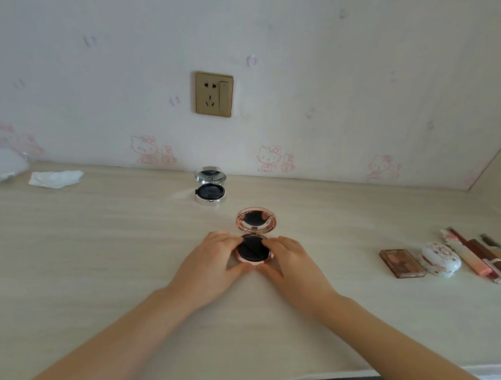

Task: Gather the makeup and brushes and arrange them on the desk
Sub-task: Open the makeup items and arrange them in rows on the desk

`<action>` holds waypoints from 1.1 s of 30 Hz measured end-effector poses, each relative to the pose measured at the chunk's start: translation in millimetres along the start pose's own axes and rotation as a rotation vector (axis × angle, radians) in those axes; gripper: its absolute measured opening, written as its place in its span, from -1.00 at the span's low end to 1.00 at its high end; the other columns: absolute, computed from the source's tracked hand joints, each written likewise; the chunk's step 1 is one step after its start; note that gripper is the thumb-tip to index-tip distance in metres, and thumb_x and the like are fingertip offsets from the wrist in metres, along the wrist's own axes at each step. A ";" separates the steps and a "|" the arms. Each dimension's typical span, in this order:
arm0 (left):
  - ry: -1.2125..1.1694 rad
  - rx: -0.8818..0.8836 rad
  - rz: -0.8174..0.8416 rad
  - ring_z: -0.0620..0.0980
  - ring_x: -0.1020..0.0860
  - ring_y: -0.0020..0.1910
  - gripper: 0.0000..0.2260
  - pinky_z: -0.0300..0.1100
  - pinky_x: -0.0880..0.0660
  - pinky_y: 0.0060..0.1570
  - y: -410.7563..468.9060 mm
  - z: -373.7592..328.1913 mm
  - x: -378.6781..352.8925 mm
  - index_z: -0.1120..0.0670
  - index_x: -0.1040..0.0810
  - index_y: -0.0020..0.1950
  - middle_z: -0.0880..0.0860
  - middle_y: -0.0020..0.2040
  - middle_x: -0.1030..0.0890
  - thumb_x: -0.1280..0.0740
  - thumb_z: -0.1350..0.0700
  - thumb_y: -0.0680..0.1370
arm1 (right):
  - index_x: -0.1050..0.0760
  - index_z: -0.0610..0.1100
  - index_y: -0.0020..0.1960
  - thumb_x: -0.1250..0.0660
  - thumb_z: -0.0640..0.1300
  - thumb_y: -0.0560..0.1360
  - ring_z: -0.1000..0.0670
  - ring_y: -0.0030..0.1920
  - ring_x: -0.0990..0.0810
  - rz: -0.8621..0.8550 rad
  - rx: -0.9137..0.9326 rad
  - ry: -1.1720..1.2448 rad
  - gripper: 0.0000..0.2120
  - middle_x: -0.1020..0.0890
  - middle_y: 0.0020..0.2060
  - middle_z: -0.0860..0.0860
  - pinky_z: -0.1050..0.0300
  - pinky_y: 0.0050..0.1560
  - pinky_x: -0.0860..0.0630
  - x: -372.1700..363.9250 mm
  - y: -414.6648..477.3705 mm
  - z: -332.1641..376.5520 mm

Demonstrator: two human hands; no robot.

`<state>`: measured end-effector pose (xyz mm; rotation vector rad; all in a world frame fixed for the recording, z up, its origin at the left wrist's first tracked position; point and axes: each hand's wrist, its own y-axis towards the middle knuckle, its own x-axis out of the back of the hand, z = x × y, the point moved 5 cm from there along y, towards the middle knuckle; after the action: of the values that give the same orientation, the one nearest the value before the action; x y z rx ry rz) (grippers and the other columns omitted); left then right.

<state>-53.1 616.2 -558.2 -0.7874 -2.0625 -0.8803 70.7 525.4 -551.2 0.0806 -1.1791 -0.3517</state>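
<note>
Near edge of the worktop (95, 254) curves inward at bottom centre, with a dark gap below it; both forearms come in over that curve and converge toward the middle. Left hand (211, 254) and right hand (295, 262) meet around the rose-gold compact (252, 248), which sits flat on the worktop at centre. Fingers of each hand curl round the sides of its base, fingertips resting on the black puff's rim, thumbs nearly touching at the near rim. The compact's lid stands open and upright at the far side, its mirror facing the camera. To the left of the hands, pale wood-grain surface runs out to the frame edge. To the right, the same surface runs as far as a cluster by the right edge: a brown eyeshadow palette (402, 263), touching or just beside a white round floral case (440, 259), then a row of tubes and brushes (478, 254) lying side by side, partly cut off by the frame. Beyond the hands and slightly left, well apart from them, a silver compact (210, 187) stands open close to the wall. Far left along the back edge lies a crumpled tissue (55, 178), and past it a whitish plastic bag (1, 165), blurred. The worktop's back edge meets a wall papered with pink cartoon cats; a gold wall socket (213, 94) sits above the silver compact. A side wall closes the right corner.
</note>
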 end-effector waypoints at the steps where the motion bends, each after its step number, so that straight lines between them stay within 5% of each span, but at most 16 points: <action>1: -0.003 0.003 0.000 -0.11 -0.34 0.32 -0.59 -0.23 -0.33 0.26 6.7 1.4 -1.1 -0.07 -0.49 0.32 -0.10 0.22 -0.52 -0.35 -0.14 0.50 | -0.39 -0.11 0.37 -0.28 -0.01 0.56 -0.06 0.33 -0.37 0.005 -0.010 0.012 -0.58 -0.51 0.26 -0.02 0.17 0.29 -0.32 -0.1 6.9 -4.3; 4: -0.005 0.017 -0.002 -0.11 -0.38 0.25 -0.64 -0.18 -0.39 0.21 27.8 6.9 -4.6 -0.07 -0.52 0.28 -0.13 0.16 -0.54 -0.34 -0.14 0.51 | -0.38 -0.09 0.34 -0.33 0.05 0.52 -0.04 0.27 -0.43 0.010 -0.084 0.121 -0.55 -0.54 0.21 0.00 0.20 0.16 -0.37 2.7 27.4 -15.3; 7: 0.005 0.026 -0.002 -0.11 -0.37 0.25 -0.64 -0.13 -0.40 0.20 46.9 13.1 -7.1 -0.07 -0.52 0.26 -0.11 0.16 -0.55 -0.31 -0.16 0.51 | -0.16 -0.16 0.42 -0.44 0.00 0.44 -0.05 0.19 -0.51 0.015 -0.172 0.283 -0.30 -0.60 0.15 -0.02 0.32 -0.05 -0.28 10.2 46.4 -22.1; 11: 0.045 0.018 0.012 -0.11 -0.35 0.27 -0.65 -0.09 -0.42 0.19 67.1 19.5 -10.8 -0.04 -0.50 0.27 -0.11 0.17 -0.55 -0.29 -0.13 0.53 | 0.13 -0.13 0.54 -0.52 -0.03 0.36 -0.02 0.20 -0.51 0.069 -0.243 0.359 0.02 -0.61 0.12 0.00 0.33 0.00 -0.27 15.1 70.8 -35.3; 25: 0.368 0.015 -0.003 0.01 -0.31 0.32 -0.67 -0.11 -0.41 0.19 114.9 32.5 -18.6 0.12 -0.51 0.21 -0.01 0.15 -0.58 -0.16 -0.06 0.60 | 0.00 -0.08 0.52 -0.49 -0.06 0.40 -0.07 0.21 -0.51 0.108 -0.164 0.285 -0.11 -0.61 0.14 -0.06 0.32 -0.05 -0.26 12.8 125.8 -50.1; 33: 0.435 0.021 0.029 0.04 -0.33 0.30 -0.68 -0.11 -0.39 0.20 129.0 38.3 -16.6 0.14 -0.52 0.15 0.03 0.12 -0.59 -0.16 -0.05 0.61 | 0.02 -0.08 0.52 -0.49 -0.06 0.41 -0.09 0.23 -0.49 0.133 -0.170 0.264 -0.11 -0.59 0.16 -0.07 0.20 0.10 -0.32 9.9 140.2 -54.7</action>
<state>37.7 716.4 -548.5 -0.5536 -1.6704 -0.9202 155.9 647.8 -529.3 -0.0970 -0.8851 -0.3124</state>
